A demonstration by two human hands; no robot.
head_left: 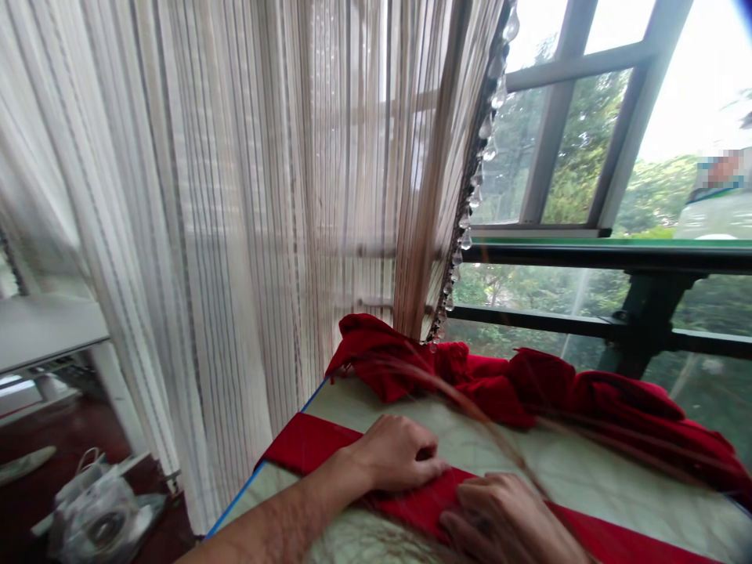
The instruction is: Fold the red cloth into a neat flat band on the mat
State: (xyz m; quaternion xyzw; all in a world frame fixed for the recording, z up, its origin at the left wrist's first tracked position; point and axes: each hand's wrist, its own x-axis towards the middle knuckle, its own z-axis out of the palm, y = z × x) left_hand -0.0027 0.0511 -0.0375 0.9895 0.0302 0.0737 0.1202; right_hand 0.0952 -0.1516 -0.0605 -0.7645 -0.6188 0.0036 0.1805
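Note:
A long band of red cloth [311,442] lies flat and folded across the pale tabletop [587,458], running from the left edge toward the lower right. My left hand [399,450] rests on its middle part, fingers curled in and thumb against the cloth. Just to the right, my right hand [511,517] is closed on the same band, its fingers bent and slightly blurred. The fingertips of both hands are partly hidden. Along the table's far side lies a bunched heap of red fabric [540,384], apart from both hands.
A striped sheer curtain [247,235] with a beaded edge hangs beside the table's left edge. Behind the table are a dark railing [587,254] and open window. A person [717,207] is at far right. Plastic bags [103,517] lie on the floor beside a white desk [47,329].

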